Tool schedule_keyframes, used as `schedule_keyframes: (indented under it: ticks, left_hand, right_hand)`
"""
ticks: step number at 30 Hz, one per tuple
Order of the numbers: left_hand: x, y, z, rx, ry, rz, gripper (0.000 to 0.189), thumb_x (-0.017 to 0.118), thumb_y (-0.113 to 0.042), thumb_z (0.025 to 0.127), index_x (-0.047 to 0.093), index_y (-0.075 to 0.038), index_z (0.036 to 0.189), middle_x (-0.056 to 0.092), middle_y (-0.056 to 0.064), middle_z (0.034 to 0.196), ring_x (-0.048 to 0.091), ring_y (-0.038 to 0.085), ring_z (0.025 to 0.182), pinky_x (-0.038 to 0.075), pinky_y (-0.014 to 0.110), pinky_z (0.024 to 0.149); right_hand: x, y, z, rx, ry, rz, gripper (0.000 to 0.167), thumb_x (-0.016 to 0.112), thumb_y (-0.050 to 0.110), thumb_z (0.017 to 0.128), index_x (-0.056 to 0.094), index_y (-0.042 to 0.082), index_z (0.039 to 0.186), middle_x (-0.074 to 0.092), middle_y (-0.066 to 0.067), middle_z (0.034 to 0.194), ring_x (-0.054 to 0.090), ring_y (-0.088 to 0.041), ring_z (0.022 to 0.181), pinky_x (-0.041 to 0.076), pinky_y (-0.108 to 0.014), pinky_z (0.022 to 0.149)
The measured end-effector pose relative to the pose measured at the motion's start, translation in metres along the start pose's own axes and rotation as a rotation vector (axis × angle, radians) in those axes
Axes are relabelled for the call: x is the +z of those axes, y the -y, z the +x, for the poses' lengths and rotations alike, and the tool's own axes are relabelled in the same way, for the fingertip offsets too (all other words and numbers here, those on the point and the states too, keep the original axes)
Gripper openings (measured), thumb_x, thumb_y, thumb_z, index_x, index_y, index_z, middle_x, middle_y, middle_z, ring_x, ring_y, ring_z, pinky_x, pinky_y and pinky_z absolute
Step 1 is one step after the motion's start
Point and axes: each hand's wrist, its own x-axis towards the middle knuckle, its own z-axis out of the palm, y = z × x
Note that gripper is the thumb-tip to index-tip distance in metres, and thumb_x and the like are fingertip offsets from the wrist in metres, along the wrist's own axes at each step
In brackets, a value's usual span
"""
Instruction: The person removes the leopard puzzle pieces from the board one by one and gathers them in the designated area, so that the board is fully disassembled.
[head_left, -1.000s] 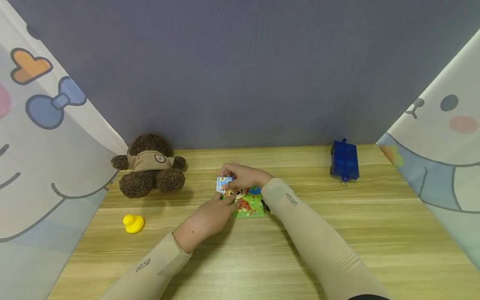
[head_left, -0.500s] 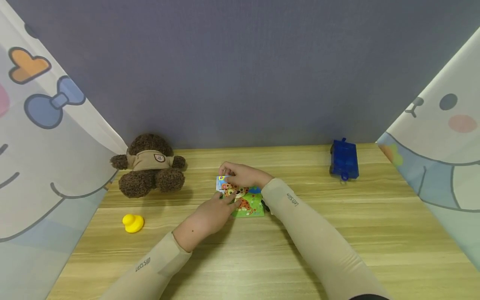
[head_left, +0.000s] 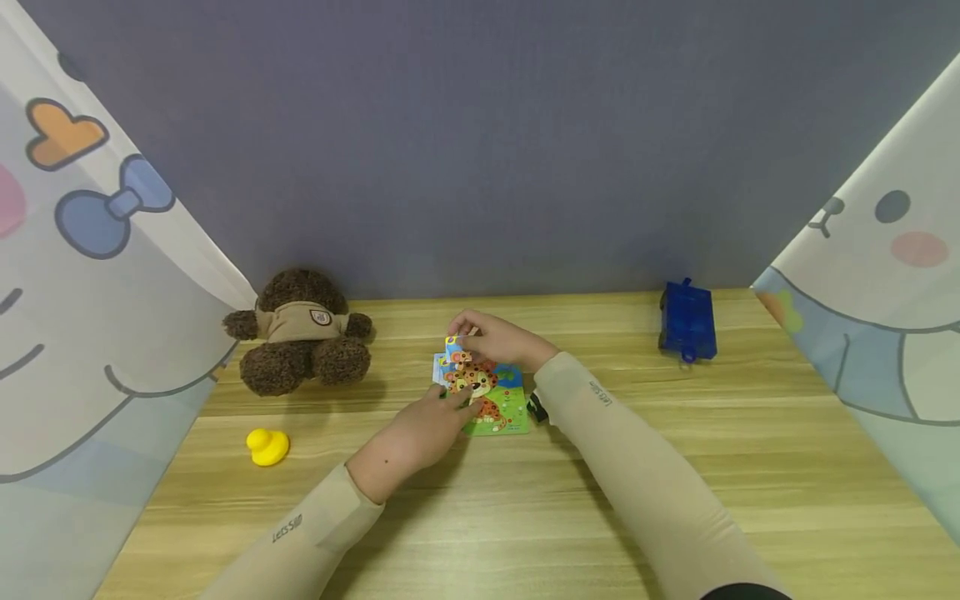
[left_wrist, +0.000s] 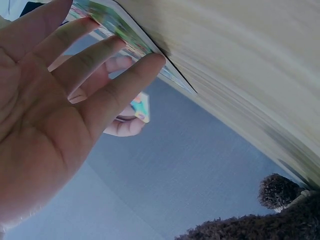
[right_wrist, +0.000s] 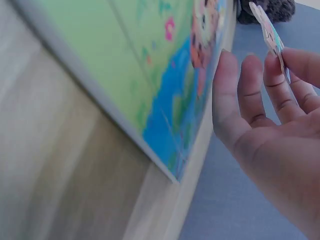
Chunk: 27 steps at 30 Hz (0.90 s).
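Observation:
A flat jigsaw puzzle (head_left: 513, 408) with a spotted cartoon leopard on green and blue lies on the wooden table in the head view. My left hand (head_left: 420, 425) rests its fingertips on the puzzle's near left part, fingers fairly straight and spread. Above the upper left corner, my right hand (head_left: 504, 340) pinches a puzzle piece (head_left: 454, 350) between thumb and fingers. That piece, thin and edge-on in the right wrist view (right_wrist: 270, 35), is held up off the board. In the left wrist view the piece (left_wrist: 142, 108) shows behind my left fingers.
A brown teddy bear (head_left: 300, 333) in a beige shirt lies at the back left, with a yellow rubber duck (head_left: 267, 447) nearer. A blue toy wagon (head_left: 687, 321) stands at the back right. A grey partition (head_left: 480, 150) rises behind the table (head_left: 675, 450).
My right hand has lifted the puzzle piece off the puzzle's upper left corner, moving slightly up and away. The left hand stays where it was.

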Motion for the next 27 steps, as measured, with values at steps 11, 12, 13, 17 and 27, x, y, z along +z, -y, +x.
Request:
schedule_keyframes:
  ticks: [11, 12, 13, 17, 27]
  left_hand:
    - [0.001, 0.000, 0.002, -0.007, 0.017, -0.010, 0.054, 0.067, -0.023, 0.106, 0.055, -0.021, 0.158, 0.047, 0.008, 0.169, 0.054, 0.044, 0.144, 0.066, 0.046, 0.099]
    - [0.001, 0.000, 0.002, -0.009, 0.019, -0.013, 0.054, 0.067, -0.023, 0.106, 0.055, -0.022, 0.158, 0.047, 0.007, 0.169, 0.054, 0.044, 0.144, 0.066, 0.047, 0.099]
    - [0.001, 0.001, 0.002, -0.009, 0.022, -0.015, 0.054, 0.067, -0.023, 0.106, 0.055, -0.022, 0.158, 0.047, 0.007, 0.169, 0.054, 0.043, 0.144, 0.066, 0.047, 0.099]
    - [0.003, 0.003, 0.003, -0.011, 0.029, -0.003, 0.053, 0.065, -0.026, 0.107, 0.054, -0.024, 0.159, 0.047, 0.004, 0.170, 0.054, 0.041, 0.144, 0.063, 0.046, 0.104]
    - [0.005, 0.013, 0.003, 0.030, -0.004, -0.055, 0.055, 0.068, -0.030, 0.105, 0.056, -0.024, 0.157, 0.049, 0.006, 0.169, 0.055, 0.039, 0.137, 0.058, 0.047, 0.110]
  right_hand:
    - [-0.041, -0.004, -0.032, 0.002, -0.109, 0.000, 0.025, 0.050, 0.025, 0.115, 0.060, 0.017, 0.136, 0.055, -0.011, 0.128, 0.066, -0.027, 0.110, 0.065, -0.050, 0.098]
    - [-0.045, -0.005, -0.036, 0.008, -0.117, 0.003, 0.025, 0.050, 0.026, 0.115, 0.061, 0.017, 0.136, 0.055, -0.011, 0.128, 0.067, -0.027, 0.110, 0.065, -0.051, 0.099]
    - [-0.049, -0.007, -0.041, 0.015, -0.126, 0.006, 0.025, 0.051, 0.026, 0.115, 0.061, 0.017, 0.135, 0.055, -0.011, 0.128, 0.068, -0.029, 0.108, 0.064, -0.052, 0.099]
    - [-0.060, -0.019, -0.057, 0.044, -0.157, 0.026, 0.026, 0.052, 0.025, 0.114, 0.061, 0.014, 0.136, 0.054, -0.013, 0.128, 0.071, -0.031, 0.103, 0.064, -0.056, 0.099]
    - [-0.074, -0.050, -0.081, 0.157, -0.172, -0.027, 0.027, 0.051, 0.017, 0.114, 0.060, 0.007, 0.138, 0.053, -0.014, 0.121, 0.068, -0.023, 0.089, 0.067, -0.040, 0.084]
